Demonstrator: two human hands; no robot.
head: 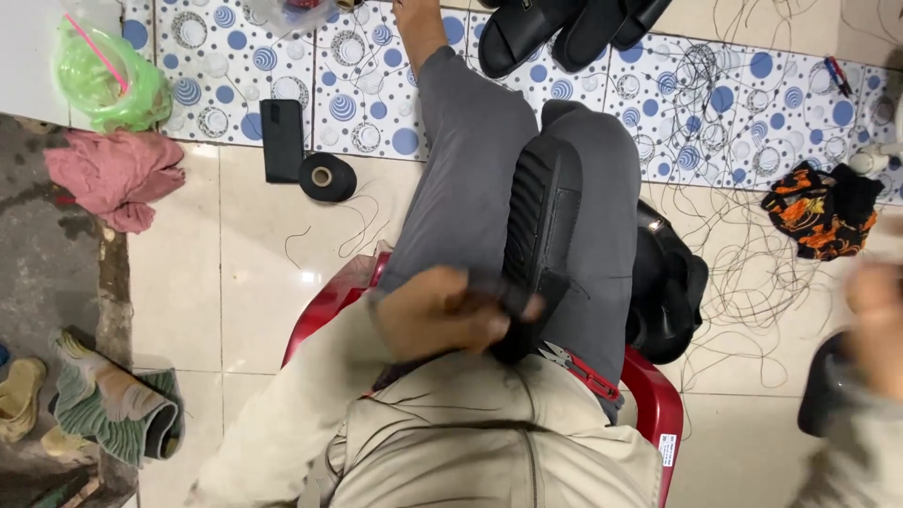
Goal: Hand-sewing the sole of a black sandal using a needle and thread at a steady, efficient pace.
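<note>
One sandal (pixel 541 226), two hands (pixel 442 315).

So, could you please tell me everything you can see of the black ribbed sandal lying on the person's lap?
The black ribbed sandal looks like moulded rubber or foam, with rows of raised ridges along its sole. It lies lengthwise between the grey-trousered thighs, sole side up and slightly tilted. The left hand grips its near end; that end is partly hidden. A thin dark thread crosses its edge. The blurred right hand is away from it.
</note>
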